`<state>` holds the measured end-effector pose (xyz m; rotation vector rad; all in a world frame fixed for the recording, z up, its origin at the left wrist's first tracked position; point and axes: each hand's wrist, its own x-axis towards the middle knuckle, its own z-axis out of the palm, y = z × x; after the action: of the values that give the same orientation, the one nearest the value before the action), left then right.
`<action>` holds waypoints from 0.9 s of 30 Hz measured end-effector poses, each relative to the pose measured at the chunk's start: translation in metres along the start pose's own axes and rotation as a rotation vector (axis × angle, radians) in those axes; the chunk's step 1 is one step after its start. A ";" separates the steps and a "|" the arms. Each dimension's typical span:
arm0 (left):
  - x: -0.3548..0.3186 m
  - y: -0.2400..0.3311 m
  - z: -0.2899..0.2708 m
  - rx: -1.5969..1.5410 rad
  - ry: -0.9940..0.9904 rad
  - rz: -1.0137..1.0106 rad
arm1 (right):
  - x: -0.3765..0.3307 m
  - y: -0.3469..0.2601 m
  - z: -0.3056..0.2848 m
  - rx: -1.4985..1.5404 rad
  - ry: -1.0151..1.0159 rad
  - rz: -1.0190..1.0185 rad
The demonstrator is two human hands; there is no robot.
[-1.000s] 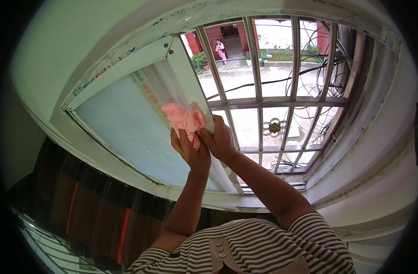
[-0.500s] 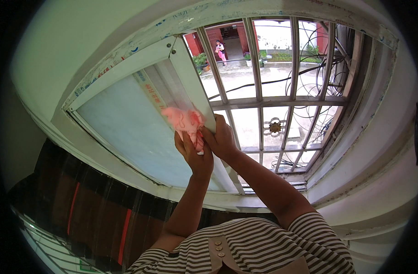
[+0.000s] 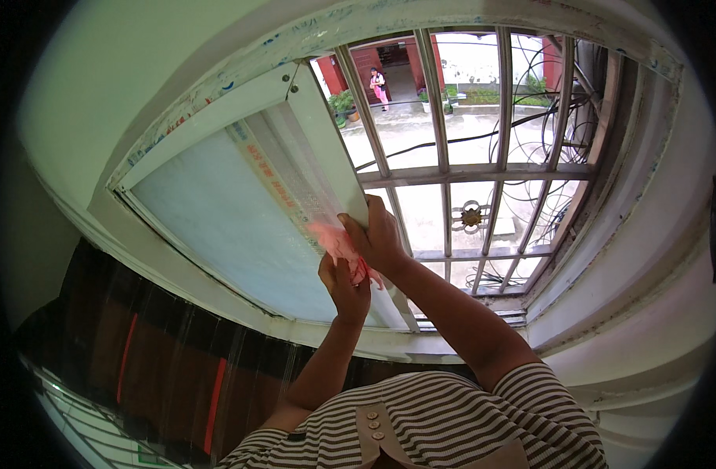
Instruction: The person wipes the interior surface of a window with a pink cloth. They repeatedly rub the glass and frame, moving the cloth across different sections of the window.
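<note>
A crumpled pink cloth (image 3: pixel 339 242) is pressed against the white window sash (image 3: pixel 323 141), low on its right-hand upright. My left hand (image 3: pixel 345 288) is closed around the cloth from below, and part of the cloth hangs out on the hand's right side. My right hand (image 3: pixel 380 241) grips the sash's outer edge just above and to the right, its thumb on the near face and fingers wrapped past the edge. Left of the cloth, the sash holds a pale frosted pane (image 3: pixel 209 203) with a printed tape strip (image 3: pixel 268 176) along it.
Metal security bars (image 3: pixel 444 168) cross the opening on the right, with tangled black cables (image 3: pixel 581 117) behind them. Outside, a person in pink (image 3: pixel 379 87) stands in a courtyard by potted plants (image 3: pixel 342 103). Dark panels with red stripes (image 3: pixel 214 402) lie at lower left.
My left hand and the pink cloth have slid down the sash and slightly right. My right hand keeps its hold on the edge, its thumb now lifted clear of the cloth.
</note>
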<state>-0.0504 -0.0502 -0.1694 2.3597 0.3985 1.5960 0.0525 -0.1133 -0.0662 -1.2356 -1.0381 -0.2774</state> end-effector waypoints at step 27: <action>-0.093 -0.059 -0.027 0.005 -0.497 0.048 | -0.001 0.003 0.000 -0.019 0.020 -0.063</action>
<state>-0.1137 -0.0281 -0.2605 2.6674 0.2384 0.9668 0.0541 -0.1124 -0.0684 -1.2163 -1.0604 -0.3491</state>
